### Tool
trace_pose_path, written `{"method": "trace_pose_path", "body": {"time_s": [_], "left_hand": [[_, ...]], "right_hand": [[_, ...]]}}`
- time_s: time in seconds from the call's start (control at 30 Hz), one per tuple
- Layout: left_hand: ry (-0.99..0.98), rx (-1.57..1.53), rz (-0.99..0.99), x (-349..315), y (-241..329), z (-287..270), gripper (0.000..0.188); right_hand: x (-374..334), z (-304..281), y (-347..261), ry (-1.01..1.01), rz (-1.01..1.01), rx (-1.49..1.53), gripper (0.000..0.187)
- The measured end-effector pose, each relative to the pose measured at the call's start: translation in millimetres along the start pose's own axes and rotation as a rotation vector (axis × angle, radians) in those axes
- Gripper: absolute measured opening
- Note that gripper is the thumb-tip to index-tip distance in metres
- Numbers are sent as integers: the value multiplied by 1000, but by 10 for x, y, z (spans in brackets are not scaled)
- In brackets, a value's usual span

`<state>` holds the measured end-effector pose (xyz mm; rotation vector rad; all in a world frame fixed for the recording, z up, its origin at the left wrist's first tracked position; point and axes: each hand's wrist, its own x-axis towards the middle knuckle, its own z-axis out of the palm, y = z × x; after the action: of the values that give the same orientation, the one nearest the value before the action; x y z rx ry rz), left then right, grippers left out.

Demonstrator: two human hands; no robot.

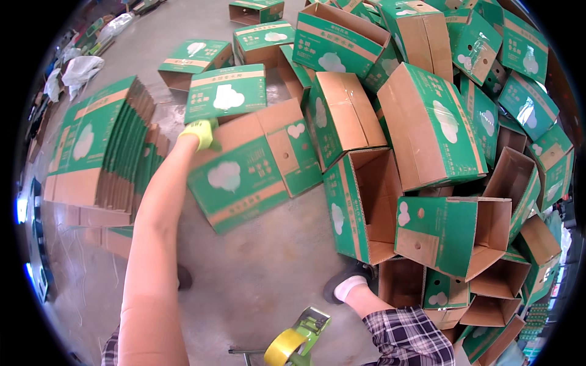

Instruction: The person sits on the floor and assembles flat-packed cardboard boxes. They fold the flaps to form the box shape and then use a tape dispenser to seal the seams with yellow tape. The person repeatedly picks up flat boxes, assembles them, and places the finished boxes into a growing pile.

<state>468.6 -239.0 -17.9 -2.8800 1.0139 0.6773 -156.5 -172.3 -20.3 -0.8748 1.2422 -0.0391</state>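
My left hand [201, 133], in a yellow-green glove, reaches forward and grips the upper left edge of a flattened green-and-brown carton [244, 174]. The carton hangs tilted over the floor, slightly blurred. At the lower edge, a tape dispenser [312, 324] with a yellow tape roll [285, 346] is in my right hand [300, 360]. Only a bit of that hand's green glove shows; most of it is cut off by the picture's edge. Just beyond my left hand stands a formed green carton [226, 91].
A stack of flattened cartons [101, 143] stands at the left. Formed cartons [427, 131] pile up high along the right, several with open ends. My shod foot [345, 282] rests beside the pile. White plastic bags [81, 70] lie at the far left on the grey floor [256, 262].
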Motion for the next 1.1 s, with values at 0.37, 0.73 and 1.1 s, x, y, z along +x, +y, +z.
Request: {"method": "trace_pose_path", "body": {"time_s": [0.37, 0.73, 1.1], "left_hand": [[142, -552, 426, -3590, 823, 543, 45], [153, -229, 338, -5082, 186, 1504, 24], [326, -587, -268, -4800, -296, 2260, 25]], "right_hand": [[-232, -191, -117, -444, -414, 823, 42], [390, -392, -278, 136, -523, 270, 35], [-538, 68, -122, 326, -814, 79, 33]]}}
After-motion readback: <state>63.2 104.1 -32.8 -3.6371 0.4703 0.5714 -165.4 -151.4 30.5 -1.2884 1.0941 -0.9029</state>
